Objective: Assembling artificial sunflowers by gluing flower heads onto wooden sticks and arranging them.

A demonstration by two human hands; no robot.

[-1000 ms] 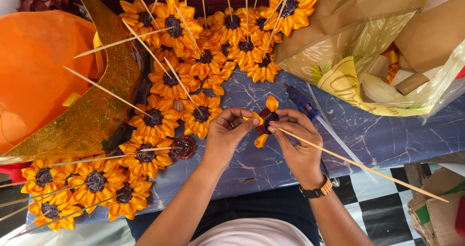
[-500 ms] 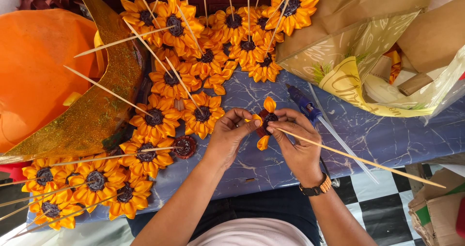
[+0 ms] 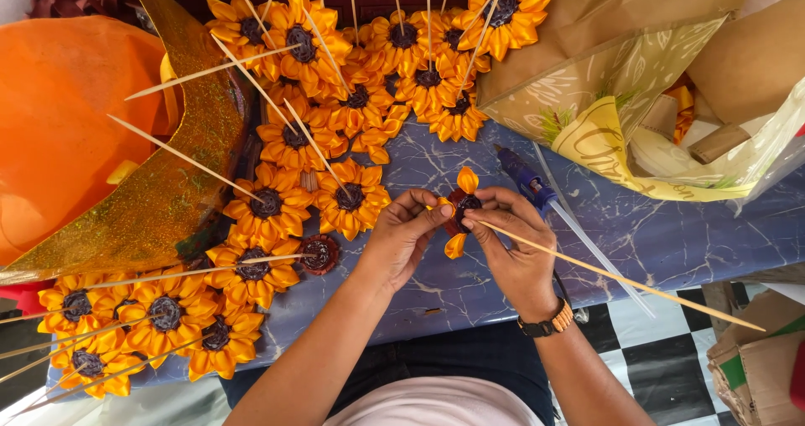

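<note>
My left hand (image 3: 401, 235) and my right hand (image 3: 513, 243) meet over a blue marbled table (image 3: 671, 241). Between the fingertips sits a half-made fabric flower (image 3: 459, 208): a dark brown round centre with a few orange petals. It is fixed to a long wooden skewer (image 3: 620, 280) that runs out to the lower right under my right hand. My left fingers pinch a petal at the flower's left side. My right fingers hold the centre and the stick. A brown beaded bracelet is on my right wrist.
Many finished orange flowers on skewers (image 3: 335, 107) cover the table's left and back. A loose brown centre disc (image 3: 319, 253) lies beside them. A blue glue gun (image 3: 528, 179) lies behind my hands. Gold glitter sheet (image 3: 168, 200), orange cloth (image 3: 59, 116), patterned bags (image 3: 637, 99) and cardboard box (image 3: 755, 367) surround.
The hands stay in place over the table. The fingers have shifted slightly around the flower, and the skewer has barely moved.
</note>
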